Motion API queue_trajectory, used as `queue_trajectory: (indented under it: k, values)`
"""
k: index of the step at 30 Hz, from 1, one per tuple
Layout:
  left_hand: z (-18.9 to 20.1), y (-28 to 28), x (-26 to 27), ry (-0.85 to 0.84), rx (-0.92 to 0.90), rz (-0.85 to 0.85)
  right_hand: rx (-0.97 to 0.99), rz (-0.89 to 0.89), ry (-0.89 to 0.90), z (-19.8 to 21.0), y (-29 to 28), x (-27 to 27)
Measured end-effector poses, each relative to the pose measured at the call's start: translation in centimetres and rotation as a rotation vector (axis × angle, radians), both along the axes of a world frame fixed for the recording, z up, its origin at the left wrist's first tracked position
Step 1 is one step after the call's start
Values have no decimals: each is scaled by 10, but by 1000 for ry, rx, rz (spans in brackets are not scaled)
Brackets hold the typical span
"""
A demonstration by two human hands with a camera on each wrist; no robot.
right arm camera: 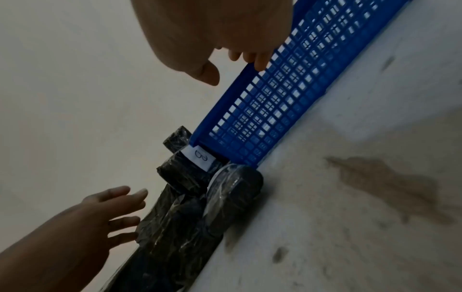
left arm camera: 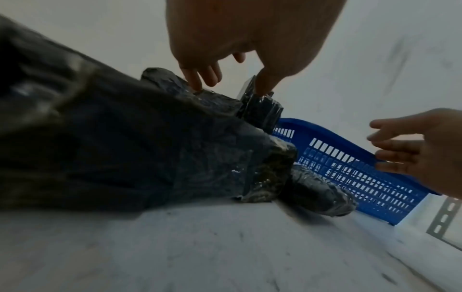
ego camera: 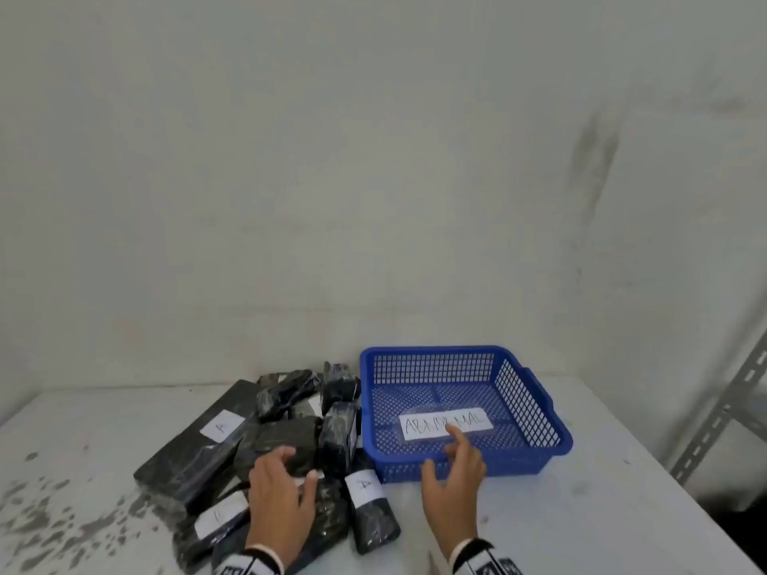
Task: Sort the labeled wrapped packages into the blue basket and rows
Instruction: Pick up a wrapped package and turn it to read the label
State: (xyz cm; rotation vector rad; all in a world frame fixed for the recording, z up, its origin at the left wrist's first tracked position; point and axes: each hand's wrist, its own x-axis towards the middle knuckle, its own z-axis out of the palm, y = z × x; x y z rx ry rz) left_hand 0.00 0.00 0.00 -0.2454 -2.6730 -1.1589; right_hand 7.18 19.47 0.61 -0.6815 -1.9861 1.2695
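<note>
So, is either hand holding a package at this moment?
No. The left hand only touches the package pile; the right hand hovers open by the blue basket.

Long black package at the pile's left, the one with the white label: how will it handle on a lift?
The long package keeps straight edges, so it is probably stiff, not floppy. Its glossy wrap looks slick; fingers may slide. It is flat, so unlikely to roll, but long enough to tilt if gripped at one end. Smaller packages lean against it and may shift.
</note>
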Motion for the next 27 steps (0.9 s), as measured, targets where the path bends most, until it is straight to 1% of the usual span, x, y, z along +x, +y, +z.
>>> queue_trajectory:
  k: [2,6,13,18,22,25,27]
  values:
    - [-1,4,0,9,-43,-7,47,8,7,-2,-3,-3]
    - [-9,9,-1,19,-70,-45,16,59,49,-5,-3,-3]
    - [-9,11,2,24,-111,-23,25,129,-10,-1,-13,-1]
    - [-4,-6,10,24,-192,3,7,179,-72,-2,-20,11]
    - [2,-27,10,-10,-232,2,-18,201,-101,0,-24,22]
    - [4,-41,14,-58,-364,-55,-58,229,-153,0,-26,32]
    - [4,-48,19,-141,-526,-128,-67,252,-185,1,-25,41]
